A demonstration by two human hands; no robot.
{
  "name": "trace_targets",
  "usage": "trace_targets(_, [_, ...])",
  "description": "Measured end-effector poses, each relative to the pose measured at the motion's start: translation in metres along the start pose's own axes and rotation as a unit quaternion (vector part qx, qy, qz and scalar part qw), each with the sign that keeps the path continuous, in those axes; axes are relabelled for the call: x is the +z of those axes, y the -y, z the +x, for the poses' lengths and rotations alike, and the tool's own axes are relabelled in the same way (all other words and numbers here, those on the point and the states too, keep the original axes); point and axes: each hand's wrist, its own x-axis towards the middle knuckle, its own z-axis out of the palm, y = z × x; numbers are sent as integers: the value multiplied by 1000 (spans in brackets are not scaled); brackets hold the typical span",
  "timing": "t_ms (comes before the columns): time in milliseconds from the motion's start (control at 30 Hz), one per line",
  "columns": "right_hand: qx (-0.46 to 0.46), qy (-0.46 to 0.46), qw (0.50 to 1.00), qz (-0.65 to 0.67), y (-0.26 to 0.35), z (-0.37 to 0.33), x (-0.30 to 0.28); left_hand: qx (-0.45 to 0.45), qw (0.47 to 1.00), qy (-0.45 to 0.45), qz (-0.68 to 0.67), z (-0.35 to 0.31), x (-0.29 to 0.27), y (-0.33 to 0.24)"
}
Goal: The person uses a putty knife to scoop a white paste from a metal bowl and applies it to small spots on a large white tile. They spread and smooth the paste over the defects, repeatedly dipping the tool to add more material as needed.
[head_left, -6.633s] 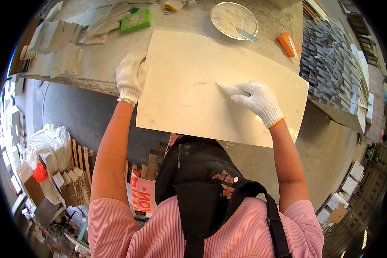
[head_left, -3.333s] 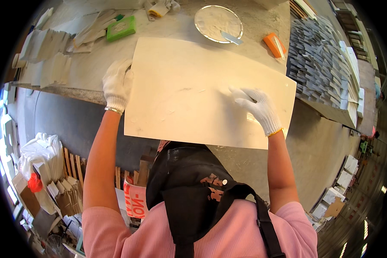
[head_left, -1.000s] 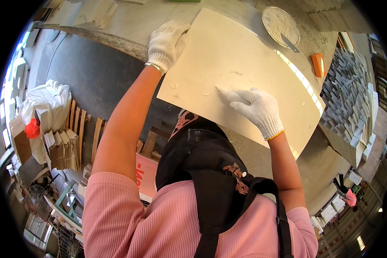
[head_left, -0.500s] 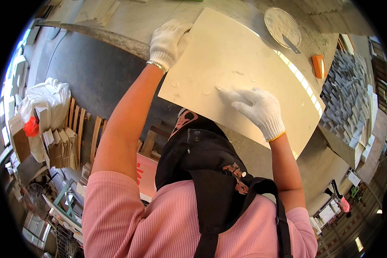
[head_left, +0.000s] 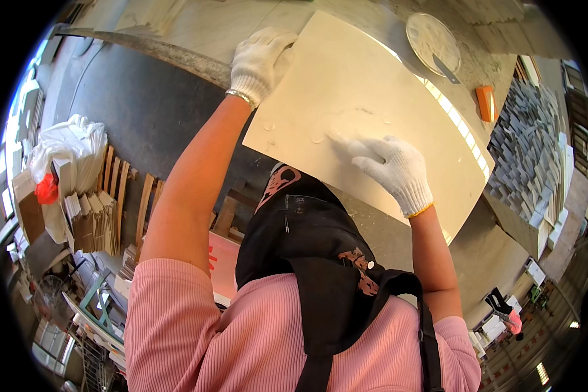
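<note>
Roughly, clock centred on the panel, 12 at top of view; entries run largest to smallest.

Surface: stone-topped, spans 10 to 2 o'clock.

Pale panel: smooth, rectangular, lies askew on the surface; its near edge projects beyond the surface toward the wearer. Strip of bright reflection along the 2 to 3 o'clock side.

Black apron: worn over a pink ribbed shirt, at 7 o'clock.

Stack of thin grey pieces: 3 o'clock, well apart from the hands.

Left hand: white knit glove, 10 o'clock, at the panel's edge. Fingers lie side by side, thumb spread away from them.

Right hand: similar glove, yellow cuff edge, 5 o'clock, over the panel. Index finger extends toward 10 o'clock, thumb apart from it; tip blurred, cannot tell whether anything is pinched.

Round dish: pale contents, 1 o'clock, just beside the panel.

Orange box: between 2 and 3 o'clock.

Flat blade: lies across the dish rim at its 5 o'clock.

Small round mark: on the panel, between 8 and 9 o'clock.
</note>
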Motion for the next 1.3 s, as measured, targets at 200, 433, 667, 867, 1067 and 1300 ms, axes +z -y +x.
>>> trace_targets(200, [-37, -6, 999, 20, 4, 5, 9, -8, 1000, 15, 0, -1, 2, 3])
trace_targets(433, [-30, 20, 999, 13, 14, 10, 7, -27, 999, 28, 0, -2, 0, 0])
trace_targets(667, [-33, 34, 999, -3, 16, 12, 8, -26, 999, 26, 8, -3, 1, 1])
trace_targets(867, [-55, 6, 998, -14, 17, 11, 10, -36, 998, 46, 7, -2, 0, 0])
trace_targets(1067, [-51, 7, 998, -25, 19, 11, 8, -36, 998, 44, 8, -3, -1, 0])
trace_targets(1300, [-62, -7, 997, -39, 18, 9, 11, -35, 998, 43, 8, -3, 0, 0])
